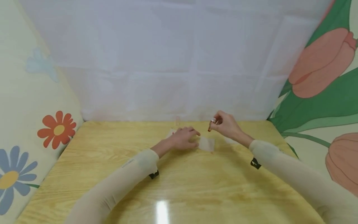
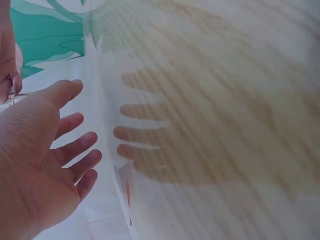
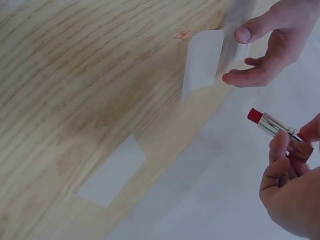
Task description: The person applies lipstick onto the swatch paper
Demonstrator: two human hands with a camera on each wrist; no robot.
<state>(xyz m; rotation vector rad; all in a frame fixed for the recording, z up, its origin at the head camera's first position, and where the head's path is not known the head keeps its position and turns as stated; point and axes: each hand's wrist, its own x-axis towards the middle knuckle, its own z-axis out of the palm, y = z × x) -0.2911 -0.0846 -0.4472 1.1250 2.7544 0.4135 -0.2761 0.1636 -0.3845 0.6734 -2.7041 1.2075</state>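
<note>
My right hand (image 1: 227,125) is raised over the back of the table and pinches an uncapped lipstick (image 3: 270,124). Its red tip points away from the fingers in the right wrist view, and the tube is silver with a shiny base. My left hand (image 1: 183,138) hovers low over the table with fingers spread and holds nothing. Just beside its fingertips lies a small white paper piece (image 1: 207,144), its edge curling up in the right wrist view. Another paper (image 2: 123,192) with red marks lies beyond the left hand, partly hidden by it in the head view.
A further white paper piece (image 3: 112,172) lies flat under the right forearm's side. A red smudge (image 3: 183,35) marks the wooden table (image 1: 195,186). A small pale pink thing (image 1: 177,119) is at the back edge, before a white cloth (image 1: 167,62). Flower-patterned walls flank both sides.
</note>
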